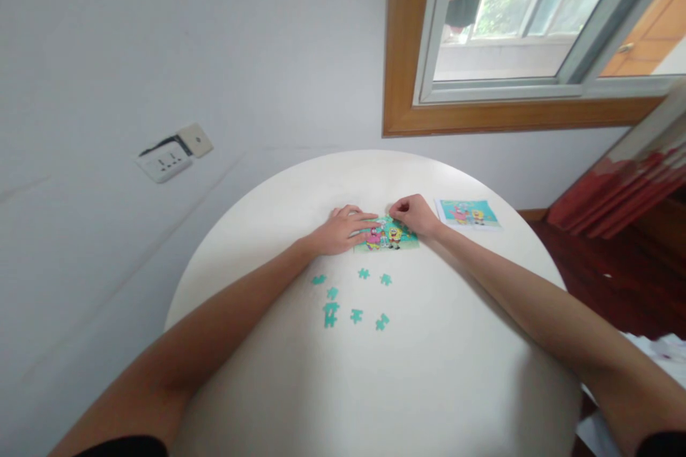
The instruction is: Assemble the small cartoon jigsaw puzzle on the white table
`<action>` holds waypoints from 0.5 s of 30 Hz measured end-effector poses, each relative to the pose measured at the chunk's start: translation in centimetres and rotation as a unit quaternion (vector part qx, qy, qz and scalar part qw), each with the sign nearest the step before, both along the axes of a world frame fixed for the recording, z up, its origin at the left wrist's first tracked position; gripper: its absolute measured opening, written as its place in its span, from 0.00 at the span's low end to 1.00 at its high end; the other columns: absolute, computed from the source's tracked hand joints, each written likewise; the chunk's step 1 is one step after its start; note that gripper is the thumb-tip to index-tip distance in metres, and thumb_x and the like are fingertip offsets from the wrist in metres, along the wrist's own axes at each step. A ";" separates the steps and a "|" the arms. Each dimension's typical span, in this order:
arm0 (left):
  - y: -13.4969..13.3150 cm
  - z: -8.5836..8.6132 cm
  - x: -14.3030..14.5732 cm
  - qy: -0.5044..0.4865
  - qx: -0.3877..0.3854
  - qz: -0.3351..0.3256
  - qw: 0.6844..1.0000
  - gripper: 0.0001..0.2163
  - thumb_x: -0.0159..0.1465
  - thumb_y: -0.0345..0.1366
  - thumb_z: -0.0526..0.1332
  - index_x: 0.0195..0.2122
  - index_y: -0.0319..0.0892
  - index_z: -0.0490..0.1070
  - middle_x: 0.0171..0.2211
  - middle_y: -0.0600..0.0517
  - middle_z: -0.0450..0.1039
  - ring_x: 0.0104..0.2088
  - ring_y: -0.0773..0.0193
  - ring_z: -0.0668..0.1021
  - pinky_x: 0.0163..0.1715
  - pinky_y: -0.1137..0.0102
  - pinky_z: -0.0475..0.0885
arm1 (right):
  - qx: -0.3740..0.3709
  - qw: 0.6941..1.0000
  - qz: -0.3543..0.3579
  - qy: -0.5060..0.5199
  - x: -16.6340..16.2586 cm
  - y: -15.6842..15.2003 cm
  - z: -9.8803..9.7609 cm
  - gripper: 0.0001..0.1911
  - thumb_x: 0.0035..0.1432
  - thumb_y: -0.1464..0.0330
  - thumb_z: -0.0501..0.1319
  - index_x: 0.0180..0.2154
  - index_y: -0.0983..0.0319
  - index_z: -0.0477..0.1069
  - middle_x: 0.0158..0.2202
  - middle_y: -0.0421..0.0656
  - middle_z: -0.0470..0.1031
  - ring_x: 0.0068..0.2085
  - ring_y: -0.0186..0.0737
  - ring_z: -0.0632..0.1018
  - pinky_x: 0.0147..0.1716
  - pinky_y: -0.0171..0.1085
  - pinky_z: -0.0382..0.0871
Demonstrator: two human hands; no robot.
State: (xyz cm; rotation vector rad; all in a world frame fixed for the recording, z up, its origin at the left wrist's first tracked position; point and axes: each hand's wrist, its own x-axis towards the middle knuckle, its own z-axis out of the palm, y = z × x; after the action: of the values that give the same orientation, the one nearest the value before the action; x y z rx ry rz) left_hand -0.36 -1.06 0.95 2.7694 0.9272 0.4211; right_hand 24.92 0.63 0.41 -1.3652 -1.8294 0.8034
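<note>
A small cartoon jigsaw puzzle lies partly assembled near the far side of a round white table. My left hand rests flat on the puzzle's left edge, fingers stretched out over it. My right hand is curled at the puzzle's top right corner, fingertips pinched on what looks like a small piece that I cannot make out. Several loose teal puzzle pieces lie scattered on the table nearer to me, between my forearms.
A printed reference picture of the same cartoon lies to the right of the puzzle. A wall socket is at the left, a wood-framed window behind the table, and a red curtain at the right.
</note>
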 end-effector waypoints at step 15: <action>0.2 -0.1 -0.3 0.004 0.001 -0.008 1.000 0.18 0.71 0.46 0.54 0.61 0.60 0.67 0.63 0.54 0.67 0.59 0.53 0.66 0.58 0.55 0.56 | 0.041 0.995 0.018 -0.090 0.3 -0.1 0.4 0.06 0.50 0.72 0.62 0.28 0.67 0.79 0.24 0.43 0.77 0.26 0.33 0.71 0.27 0.31 0.61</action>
State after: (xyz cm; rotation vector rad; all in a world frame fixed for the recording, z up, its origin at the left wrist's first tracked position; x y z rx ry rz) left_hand -0.68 -0.85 0.89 2.7806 0.9065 0.4103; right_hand 25.22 0.53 0.77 -1.3925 -2.0075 0.6333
